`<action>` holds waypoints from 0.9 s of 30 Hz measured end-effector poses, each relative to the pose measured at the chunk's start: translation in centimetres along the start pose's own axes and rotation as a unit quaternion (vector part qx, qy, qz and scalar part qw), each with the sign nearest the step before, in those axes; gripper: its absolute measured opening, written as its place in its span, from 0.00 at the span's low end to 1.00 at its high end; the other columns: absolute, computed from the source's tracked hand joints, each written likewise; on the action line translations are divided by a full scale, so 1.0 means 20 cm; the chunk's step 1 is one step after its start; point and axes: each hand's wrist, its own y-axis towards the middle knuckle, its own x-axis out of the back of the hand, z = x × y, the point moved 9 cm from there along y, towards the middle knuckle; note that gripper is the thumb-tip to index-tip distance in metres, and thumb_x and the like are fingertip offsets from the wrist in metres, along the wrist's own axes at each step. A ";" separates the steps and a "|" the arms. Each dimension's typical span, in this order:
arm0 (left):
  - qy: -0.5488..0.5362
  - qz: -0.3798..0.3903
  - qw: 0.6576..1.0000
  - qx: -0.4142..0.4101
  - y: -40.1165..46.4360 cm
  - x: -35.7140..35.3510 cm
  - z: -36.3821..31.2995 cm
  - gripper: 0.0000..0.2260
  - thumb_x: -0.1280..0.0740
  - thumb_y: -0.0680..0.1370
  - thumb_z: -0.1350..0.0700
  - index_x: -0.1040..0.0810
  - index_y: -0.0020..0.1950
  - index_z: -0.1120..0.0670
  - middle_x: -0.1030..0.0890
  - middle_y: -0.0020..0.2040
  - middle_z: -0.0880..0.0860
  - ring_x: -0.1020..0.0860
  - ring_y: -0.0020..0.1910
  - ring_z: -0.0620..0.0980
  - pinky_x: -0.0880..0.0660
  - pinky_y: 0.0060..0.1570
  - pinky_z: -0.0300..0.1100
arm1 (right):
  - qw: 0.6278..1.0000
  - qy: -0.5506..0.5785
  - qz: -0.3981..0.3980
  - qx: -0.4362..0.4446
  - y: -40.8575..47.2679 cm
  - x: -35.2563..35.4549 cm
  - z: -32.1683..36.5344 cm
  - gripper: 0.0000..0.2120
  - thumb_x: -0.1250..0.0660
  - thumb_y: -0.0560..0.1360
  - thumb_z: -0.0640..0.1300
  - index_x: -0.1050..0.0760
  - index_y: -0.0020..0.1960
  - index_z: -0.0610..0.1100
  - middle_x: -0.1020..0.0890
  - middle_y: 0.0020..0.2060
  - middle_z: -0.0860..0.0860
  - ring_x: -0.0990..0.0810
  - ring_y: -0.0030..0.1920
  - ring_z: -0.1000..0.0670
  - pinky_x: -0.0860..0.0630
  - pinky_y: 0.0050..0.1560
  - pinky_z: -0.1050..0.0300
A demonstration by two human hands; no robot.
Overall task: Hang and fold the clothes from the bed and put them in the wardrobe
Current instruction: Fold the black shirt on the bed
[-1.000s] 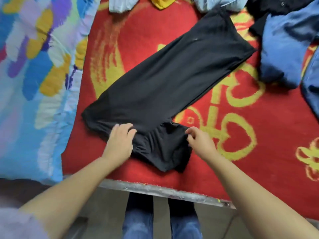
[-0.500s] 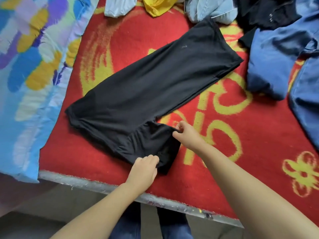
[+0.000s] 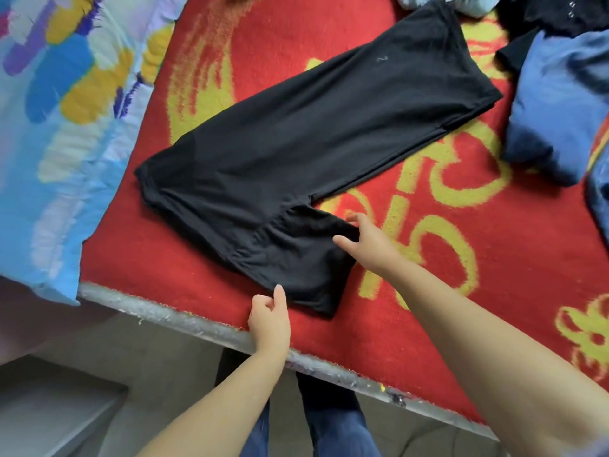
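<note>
Black pants [image 3: 296, 153] lie flat and diagonally on the red blanket [image 3: 494, 258] of the bed, legs folled together toward the upper right. The seat part sticks out as a flap [image 3: 303, 265] near the bed's front edge. My right hand [image 3: 369, 242] pinches the flap's right corner between thumb and fingers. Curled at the flap's lower left edge, my left hand [image 3: 268, 319] has its thumb against the fabric and seems to pinch it.
A blue garment [image 3: 557, 103] and dark clothes [image 3: 553, 14] are piled at the upper right. A blue flowered quilt [image 3: 59, 127] covers the bed's left side. The bed's metal front edge [image 3: 184, 319] runs below my hands, with the floor and my legs beneath.
My left hand slid from the top of the pants down to the flap's lower left edge. My right hand stayed at the flap's right corner. The view shifted closer.
</note>
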 end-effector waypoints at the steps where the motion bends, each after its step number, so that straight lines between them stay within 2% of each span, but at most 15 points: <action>1: -0.066 -0.048 0.994 0.068 0.00 0.03 0.05 0.14 0.37 0.79 0.48 0.32 0.44 0.58 0.20 0.46 0.60 0.22 0.44 0.58 0.24 0.49 0.52 | 1.000 -0.020 0.012 -0.006 0.00 -0.02 0.00 0.24 0.35 0.77 0.54 0.33 0.69 0.44 0.24 0.63 0.47 0.26 0.63 0.45 0.32 0.52 0.57; 3: -0.206 -0.075 0.960 0.174 -0.02 0.02 0.11 0.17 0.33 0.77 0.50 0.30 0.59 0.59 0.22 0.55 0.61 0.23 0.48 0.56 0.26 0.52 0.48 | 0.999 -0.019 0.023 -0.031 0.00 -0.03 0.00 0.24 0.36 0.78 0.52 0.32 0.70 0.41 0.25 0.65 0.46 0.27 0.65 0.44 0.31 0.57 0.56; 5: -0.338 -0.016 0.916 0.218 -0.02 -0.07 0.07 0.25 0.29 0.75 0.51 0.33 0.69 0.57 0.24 0.60 0.57 0.23 0.50 0.52 0.28 0.53 0.44 | 0.997 0.051 0.028 -0.050 0.01 -0.03 0.00 0.16 0.35 0.78 0.50 0.27 0.62 0.44 0.22 0.57 0.48 0.23 0.57 0.48 0.28 0.54 0.56; 6: -0.383 0.036 0.896 0.222 -0.01 -0.13 0.02 0.25 0.29 0.75 0.52 0.32 0.69 0.57 0.23 0.61 0.56 0.22 0.53 0.51 0.27 0.55 0.44 | 0.994 0.091 0.034 -0.051 0.00 -0.03 0.01 0.07 0.34 0.77 0.48 0.26 0.53 0.46 0.23 0.48 0.50 0.23 0.47 0.50 0.28 0.45 0.58; 7: -0.410 0.099 0.878 0.227 -0.01 -0.18 -0.03 0.23 0.29 0.75 0.52 0.30 0.68 0.56 0.22 0.61 0.56 0.22 0.56 0.52 0.27 0.58 0.46 | 0.989 0.129 0.045 -0.050 -0.01 -0.03 0.02 0.05 0.34 0.77 0.46 0.28 0.45 0.47 0.23 0.42 0.51 0.23 0.40 0.52 0.27 0.38 0.60; 9: -0.428 0.199 0.854 0.219 -0.01 -0.25 -0.13 0.19 0.30 0.76 0.54 0.25 0.66 0.57 0.19 0.59 0.56 0.21 0.58 0.54 0.26 0.60 0.50 | 0.975 0.203 0.066 -0.062 -0.01 -0.03 0.03 0.06 0.34 0.77 0.42 0.29 0.42 0.45 0.22 0.37 0.49 0.22 0.34 0.53 0.26 0.29 0.62; 10: -0.429 0.223 0.850 0.211 -0.03 -0.27 -0.16 0.17 0.31 0.76 0.56 0.24 0.64 0.58 0.18 0.57 0.57 0.20 0.57 0.55 0.26 0.61 0.52 | 0.967 0.231 0.073 -0.075 -0.02 -0.02 0.03 0.05 0.34 0.76 0.42 0.28 0.43 0.45 0.21 0.38 0.48 0.21 0.35 0.53 0.25 0.28 0.62; 13: -0.373 0.216 0.874 0.225 -0.12 -0.27 -0.08 0.14 0.29 0.75 0.55 0.21 0.58 0.59 0.16 0.52 0.56 0.19 0.53 0.54 0.23 0.56 0.50 | 0.951 0.251 0.111 -0.140 -0.05 -0.03 -0.04 0.03 0.32 0.76 0.43 0.25 0.45 0.45 0.20 0.42 0.47 0.21 0.40 0.52 0.23 0.36 0.59; 16: -0.349 0.195 0.877 0.266 -0.21 -0.23 0.03 0.15 0.29 0.75 0.54 0.24 0.59 0.61 0.18 0.55 0.58 0.20 0.54 0.55 0.23 0.49 0.47 | 0.938 0.221 0.148 -0.221 -0.11 -0.05 -0.11 0.07 0.29 0.74 0.42 0.26 0.42 0.42 0.24 0.40 0.46 0.21 0.37 0.50 0.21 0.33 0.58; 19: -0.381 0.198 0.859 0.281 -0.18 -0.15 -0.01 0.11 0.32 0.77 0.54 0.22 0.56 0.59 0.16 0.51 0.57 0.18 0.47 0.54 0.21 0.45 0.47 | 0.917 0.273 0.165 -0.241 -0.11 -0.04 -0.04 0.07 0.30 0.75 0.40 0.27 0.41 0.41 0.24 0.36 0.46 0.21 0.29 0.51 0.23 0.28 0.61; 21: -0.434 0.211 0.828 0.287 -0.10 -0.11 -0.14 0.09 0.33 0.78 0.54 0.21 0.53 0.58 0.15 0.47 0.57 0.17 0.41 0.53 0.19 0.38 0.44 | 0.898 0.356 0.145 -0.215 -0.03 0.00 0.09 0.06 0.34 0.77 0.38 0.27 0.41 0.41 0.23 0.33 0.46 0.21 0.25 0.53 0.24 0.26 0.63; 22: -0.471 0.213 0.808 0.285 -0.06 -0.08 -0.23 0.08 0.34 0.78 0.54 0.21 0.52 0.59 0.15 0.43 0.57 0.16 0.38 0.53 0.19 0.35 0.44 | 0.883 0.408 0.129 -0.195 0.01 0.02 0.18 0.06 0.35 0.78 0.37 0.27 0.42 0.41 0.24 0.34 0.45 0.21 0.25 0.53 0.24 0.26 0.63; 24: -0.544 0.203 0.768 0.268 0.07 -0.02 -0.40 0.09 0.37 0.80 0.55 0.22 0.48 0.60 0.15 0.38 0.57 0.16 0.33 0.53 0.19 0.32 0.45 | 0.831 0.527 0.099 -0.146 0.09 0.06 0.36 0.02 0.37 0.79 0.35 0.29 0.49 0.41 0.22 0.43 0.43 0.17 0.31 0.51 0.21 0.30 0.61; 26: -0.596 0.195 0.743 0.235 0.21 0.04 -0.56 0.15 0.43 0.82 0.51 0.24 0.51 0.62 0.16 0.39 0.59 0.16 0.35 0.54 0.19 0.37 0.48 | 0.795 0.597 0.056 -0.095 0.18 0.09 0.49 0.13 0.37 0.78 0.35 0.33 0.61 0.42 0.21 0.53 0.40 0.14 0.43 0.46 0.19 0.39 0.55; 27: -0.604 0.196 0.742 0.214 0.27 0.07 -0.61 0.19 0.46 0.83 0.49 0.25 0.54 0.63 0.16 0.43 0.61 0.16 0.39 0.55 0.20 0.41 0.50 | 0.810 0.580 0.028 -0.076 0.20 0.10 0.52 0.17 0.36 0.77 0.35 0.35 0.64 0.43 0.20 0.55 0.40 0.15 0.47 0.45 0.18 0.43 0.52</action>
